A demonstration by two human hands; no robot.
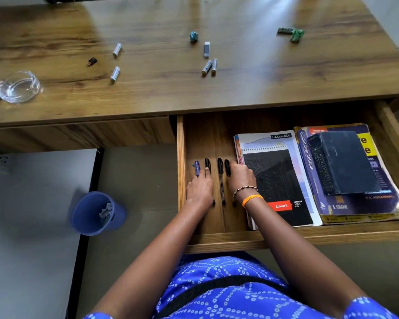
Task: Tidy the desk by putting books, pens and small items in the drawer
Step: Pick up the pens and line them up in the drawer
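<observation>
both flat hands, left hand (199, 188) and right hand (241, 178), press slim capped pens (221, 178) (four) near the open wooden drawer (181, 171)'s left wall

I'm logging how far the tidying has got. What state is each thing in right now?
drawer: pulled open
pens: four, side by side in the drawer
left hand: flat on the pens
right hand: resting on the pens
books: stacked in the drawer
batteries: loose on the desk
USB stick: on the desk
bin: upright, paper inside
</observation>
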